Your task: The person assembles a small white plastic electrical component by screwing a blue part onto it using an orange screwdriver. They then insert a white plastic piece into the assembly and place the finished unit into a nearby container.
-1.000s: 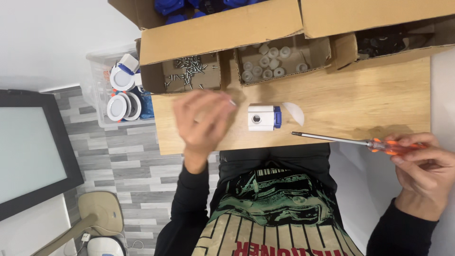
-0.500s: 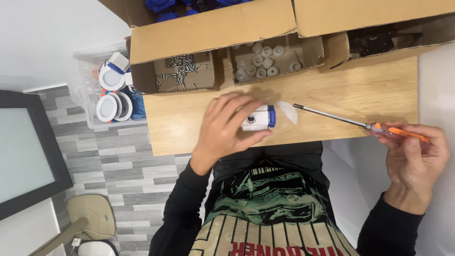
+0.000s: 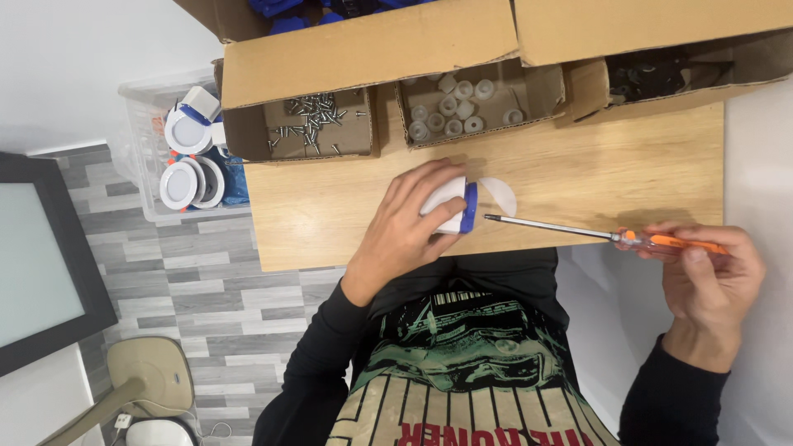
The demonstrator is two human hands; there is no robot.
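In the head view, the left hand (image 3: 405,227) lay in the middle of the frame on the wooden table (image 3: 611,177). Its fingers were closed around a small white and blue part (image 3: 457,206), which rested on the table near the front edge. A thin white disc (image 3: 500,193) lay just beside this part, on its right.

The right hand (image 3: 710,277) was at the lower right of the frame, beyond the table edge. Its fingers were wrapped around the orange handle of a screwdriver (image 3: 578,233). The metal shaft pointed to the left, and the tip was near the blue end of the part, but not touching it.

In the upper part of the frame stood open cardboard boxes. One box (image 3: 310,124) held many small screws, the next box (image 3: 462,103) held white round caps, and a third box (image 3: 661,78) at the upper right held dark pieces that I cannot tell exactly.

At the left, below the table level, a clear plastic bin (image 3: 153,144) contained round white and blue parts. A dark screen (image 3: 37,256) was at the left edge.
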